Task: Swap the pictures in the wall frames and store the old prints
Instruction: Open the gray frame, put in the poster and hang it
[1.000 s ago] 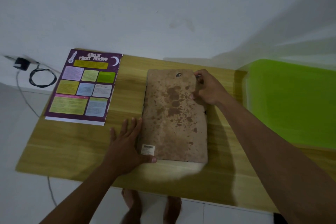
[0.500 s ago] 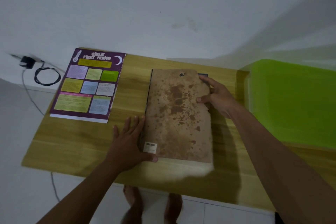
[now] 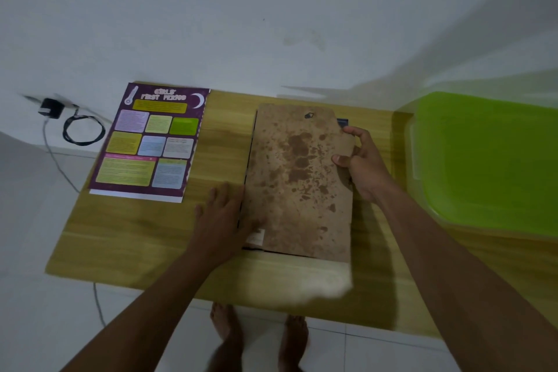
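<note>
Two hands meet the stained brown backing board (image 3: 299,178) lying mid tabletop (image 3: 136,235): your left hand (image 3: 225,220) flat at 8 o'clock, your right hand (image 3: 362,163) pinching 3 o'clock, so lift that edge evenly, without bending.

2 hands (image 3: 222,222) (image 3: 363,164), 1 backing board (image 3: 297,190), 1 poster (image 3: 152,142), 1 green bin (image 3: 489,160), 1 charger (image 3: 51,108)

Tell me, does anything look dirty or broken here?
Yes. The brown backing board on the table is covered in dark blotchy stains, thickest near its middle. The right hand grips its right edge, and a corner of the dark frame peeks out beneath it. The purple poster looks fine.
</note>
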The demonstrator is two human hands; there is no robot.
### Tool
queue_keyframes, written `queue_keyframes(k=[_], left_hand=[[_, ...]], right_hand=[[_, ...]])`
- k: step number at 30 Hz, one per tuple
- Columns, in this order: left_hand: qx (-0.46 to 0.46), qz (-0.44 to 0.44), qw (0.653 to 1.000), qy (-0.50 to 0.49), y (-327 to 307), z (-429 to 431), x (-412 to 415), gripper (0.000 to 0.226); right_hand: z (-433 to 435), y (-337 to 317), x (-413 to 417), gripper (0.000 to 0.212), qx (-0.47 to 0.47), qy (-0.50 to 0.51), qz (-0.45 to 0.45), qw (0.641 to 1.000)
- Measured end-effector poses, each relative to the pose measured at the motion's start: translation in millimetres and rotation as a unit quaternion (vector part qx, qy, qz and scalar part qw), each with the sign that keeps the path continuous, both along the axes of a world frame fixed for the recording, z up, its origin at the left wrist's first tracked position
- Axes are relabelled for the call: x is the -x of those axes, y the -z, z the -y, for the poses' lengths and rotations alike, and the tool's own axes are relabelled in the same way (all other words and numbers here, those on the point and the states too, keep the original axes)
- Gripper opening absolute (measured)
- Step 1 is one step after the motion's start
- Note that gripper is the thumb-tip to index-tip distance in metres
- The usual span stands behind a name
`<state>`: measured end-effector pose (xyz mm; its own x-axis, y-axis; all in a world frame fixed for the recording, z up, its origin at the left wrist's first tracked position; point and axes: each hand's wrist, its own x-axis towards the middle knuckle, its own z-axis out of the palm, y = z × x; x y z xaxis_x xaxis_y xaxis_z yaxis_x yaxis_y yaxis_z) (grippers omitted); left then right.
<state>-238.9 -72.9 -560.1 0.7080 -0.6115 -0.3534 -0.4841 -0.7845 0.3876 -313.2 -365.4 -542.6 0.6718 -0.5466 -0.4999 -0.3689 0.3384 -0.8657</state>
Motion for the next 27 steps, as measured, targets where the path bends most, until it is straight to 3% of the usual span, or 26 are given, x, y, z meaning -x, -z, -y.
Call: queue_keyframes(k=[5,8,11,15,19,24,27], left_hand=[[0.114,0.031,0.992,-0.052,-17,14,-1,0.057],[0.157,0.051,0.981,-0.1,-23,18,-3,0.052],[0.208,-0.037,0.963,-0.166,-30,21,-8,0.048],[0.234,-0.138,0.947,-0.172,-38,19,-20,0.077],[0.243,-0.177,0.94,-0.16,-51,18,-24,0.084],[0.233,-0.242,0.932,-0.137,-75,14,-30,0.099],[0.236,-0.291,0.92,-0.115,-93,16,-33,0.104]], right_hand=[[-4,-3,-3,0.059,-0.002,0.016,-0.007,1.0],[-1,-6,-3,0.058,0.006,0.027,0.002,1.0],[-1,-11,-2,0.059,0.023,0.028,0.015,0.999],[-1,-17,-3,0.075,0.075,-0.002,0.017,0.997],[-4,-33,-1,0.08,0.099,-0.051,-0.008,0.994],[-14,-55,11,0.062,0.112,-0.021,-0.035,0.993],[-22,-69,26,0.065,0.108,0.004,-0.021,0.994]])
